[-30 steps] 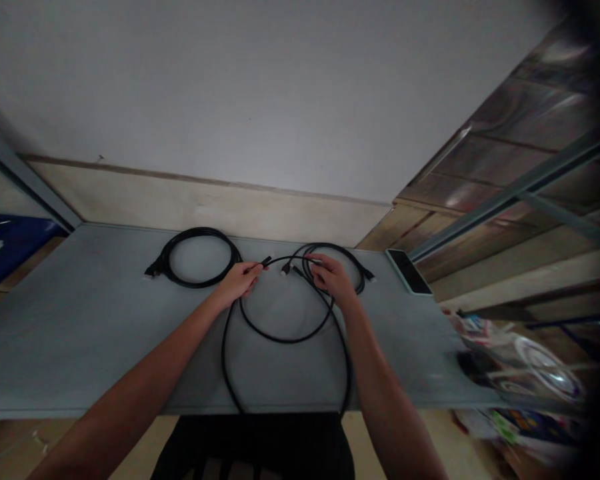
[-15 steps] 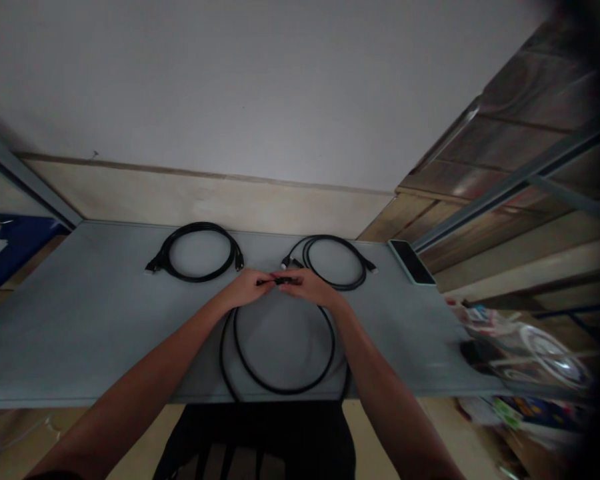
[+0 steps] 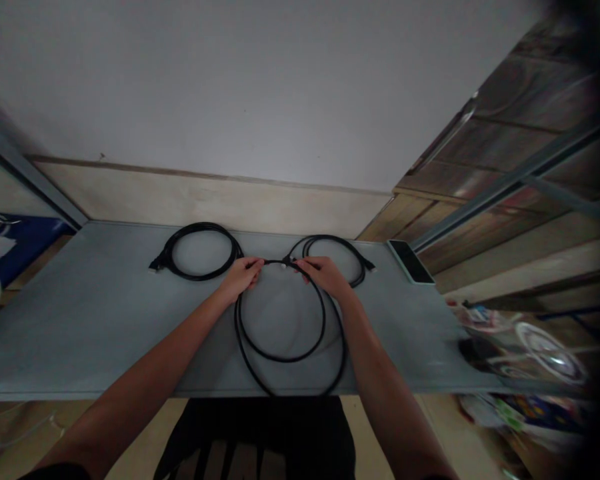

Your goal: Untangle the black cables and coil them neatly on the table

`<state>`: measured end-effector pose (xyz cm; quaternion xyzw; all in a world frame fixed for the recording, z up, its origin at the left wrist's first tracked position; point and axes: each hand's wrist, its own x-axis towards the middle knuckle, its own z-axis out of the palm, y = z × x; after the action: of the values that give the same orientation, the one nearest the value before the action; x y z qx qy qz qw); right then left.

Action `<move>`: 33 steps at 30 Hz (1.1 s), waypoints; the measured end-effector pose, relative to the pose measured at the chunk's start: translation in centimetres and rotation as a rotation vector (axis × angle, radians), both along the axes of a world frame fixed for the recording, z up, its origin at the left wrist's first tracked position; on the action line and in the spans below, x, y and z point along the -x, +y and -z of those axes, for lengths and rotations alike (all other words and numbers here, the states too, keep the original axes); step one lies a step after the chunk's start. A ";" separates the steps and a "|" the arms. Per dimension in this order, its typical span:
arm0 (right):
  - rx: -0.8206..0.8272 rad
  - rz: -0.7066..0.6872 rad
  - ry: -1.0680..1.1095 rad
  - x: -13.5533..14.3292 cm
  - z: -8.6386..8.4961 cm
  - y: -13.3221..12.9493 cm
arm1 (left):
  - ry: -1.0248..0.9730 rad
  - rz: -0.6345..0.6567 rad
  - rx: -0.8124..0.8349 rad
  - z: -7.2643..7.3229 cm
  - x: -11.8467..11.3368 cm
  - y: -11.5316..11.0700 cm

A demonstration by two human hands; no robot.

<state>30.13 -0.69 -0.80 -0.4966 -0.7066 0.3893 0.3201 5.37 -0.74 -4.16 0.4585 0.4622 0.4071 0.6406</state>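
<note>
A black cable (image 3: 284, 361) lies in loose loops at the front middle of the grey shelf, its outer loop reaching the front edge. My left hand (image 3: 245, 274) pinches the cable at the upper left of the loops. At their upper right, my right hand (image 3: 323, 272) has its fingers closed on the same cable. Between the two hands a short span of it runs across. Behind my left hand sits a coiled black cable (image 3: 200, 227). Another coiled black cable (image 3: 333, 237) lies behind my right hand, partly covered by it.
A phone (image 3: 411, 262) with a pale case lies at the right end of the grey shelf (image 3: 105, 320). Metal posts (image 3: 30, 180) rise at both ends, and a pale wall stands behind. Bagged items (image 3: 530, 347) are past the right end.
My hands have moved apart from the middle, left hand leftward and right hand rightward. The cable now spans between them, and its loops have shifted up from the front edge.
</note>
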 end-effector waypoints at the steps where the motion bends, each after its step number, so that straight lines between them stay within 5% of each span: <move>1: 0.050 -0.052 0.015 0.2 0.0 -0.1 | 0.027 0.021 -0.021 0.1 0.0 0.0; 6: 0.408 -0.293 0.187 1.2 1.0 -1.0 | 0.191 0.178 -0.144 0.5 0.3 0.0; 10: 0.595 -0.226 0.419 2.2 1.6 -1.5 | 0.148 0.204 -0.115 0.1 0.4 -0.1; 17: 0.300 0.105 0.655 1.8 0.4 -0.3 | -0.127 0.045 0.042 -1.0 0.4 0.1; 23: 0.069 0.201 0.352 1.4 0.6 -0.1 | -0.193 -0.020 0.052 -1.4 1.1 0.6; 33: 0.006 0.361 0.465 1.8 0.8 0.2 | -0.189 -0.104 0.013 -1.6 0.7 0.3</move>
<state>28.33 -0.49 -1.59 -0.5129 -0.5133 0.4315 0.5360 4.68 -0.40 -2.60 0.3895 0.4256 0.4781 0.6623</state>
